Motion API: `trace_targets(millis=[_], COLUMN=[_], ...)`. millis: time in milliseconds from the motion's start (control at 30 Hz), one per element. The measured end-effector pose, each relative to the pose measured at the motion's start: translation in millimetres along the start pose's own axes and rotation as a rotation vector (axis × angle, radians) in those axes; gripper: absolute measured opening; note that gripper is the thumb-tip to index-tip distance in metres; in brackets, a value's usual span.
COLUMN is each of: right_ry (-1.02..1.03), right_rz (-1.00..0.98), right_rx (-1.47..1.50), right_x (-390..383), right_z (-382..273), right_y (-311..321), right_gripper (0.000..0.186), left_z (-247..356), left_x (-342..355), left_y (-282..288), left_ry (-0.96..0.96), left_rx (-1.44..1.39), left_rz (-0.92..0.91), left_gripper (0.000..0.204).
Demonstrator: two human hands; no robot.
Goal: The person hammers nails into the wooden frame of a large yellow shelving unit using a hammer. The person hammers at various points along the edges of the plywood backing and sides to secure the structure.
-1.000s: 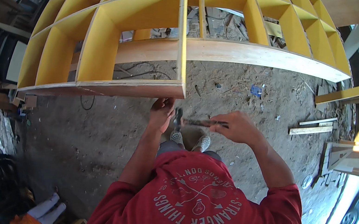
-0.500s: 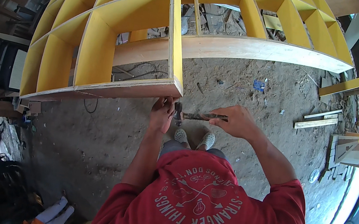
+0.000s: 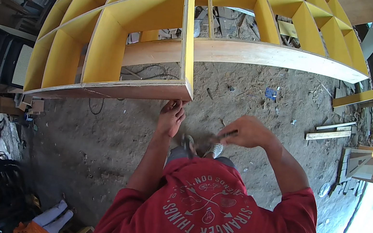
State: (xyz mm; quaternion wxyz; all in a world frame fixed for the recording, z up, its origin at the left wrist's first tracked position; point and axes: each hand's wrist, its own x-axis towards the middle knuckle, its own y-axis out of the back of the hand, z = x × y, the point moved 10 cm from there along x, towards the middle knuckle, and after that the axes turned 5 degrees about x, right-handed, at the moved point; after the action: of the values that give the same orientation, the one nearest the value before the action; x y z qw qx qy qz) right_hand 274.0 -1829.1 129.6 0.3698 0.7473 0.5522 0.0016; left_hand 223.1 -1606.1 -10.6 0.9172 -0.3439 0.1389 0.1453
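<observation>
A large shelf frame, yellow inside its compartments with bare wood edges, stands in front of me. My left hand is at its near corner, fingers pinched together against the outer wooden face. Whatever they hold is too small or hidden to make out. To the right, my right hand grips a hammer by its handle. Motion blurs the hammer, and its dark head hangs low near my shoes, apart from the wood.
Dirt floor with scraps lies below, including a blue crumpled piece and pale wood strips. Cut boards are stacked at the right. Dark stacked chairs stand at the left. Another person's legs show at the lower left.
The hammer has swung away from the shelf corner, back toward my body, its head dropping lower. My left hand stays at the corner. The view has shifted slightly.
</observation>
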Motion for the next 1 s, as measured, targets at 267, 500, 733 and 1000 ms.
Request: trace_targets(millis=[267,500,733,1000], right_ry=[0.024,0.141,0.094,0.150], right_rz=[0.052,0.013,0.231,0.201], right_rx=[0.079,0.040,0.104,0.082], right_x=[4,4,11,18], right_z=[5,4,6,12], right_y=[3,-7,27,24], right_gripper=[0.041,0.038,0.039,0.041], left_z=[0,3,-11,4], left_x=[-6,-16,-30,-46], left_y=[-1,13,54,39], left_ry=[0.058,0.109,0.069,-0.019], left_rx=[-0.035,-0.179,-0.090,0.015], left_rz=[0.037,0.082,0.153,0.189], left_gripper=[0.023,0.028,0.032,0.019])
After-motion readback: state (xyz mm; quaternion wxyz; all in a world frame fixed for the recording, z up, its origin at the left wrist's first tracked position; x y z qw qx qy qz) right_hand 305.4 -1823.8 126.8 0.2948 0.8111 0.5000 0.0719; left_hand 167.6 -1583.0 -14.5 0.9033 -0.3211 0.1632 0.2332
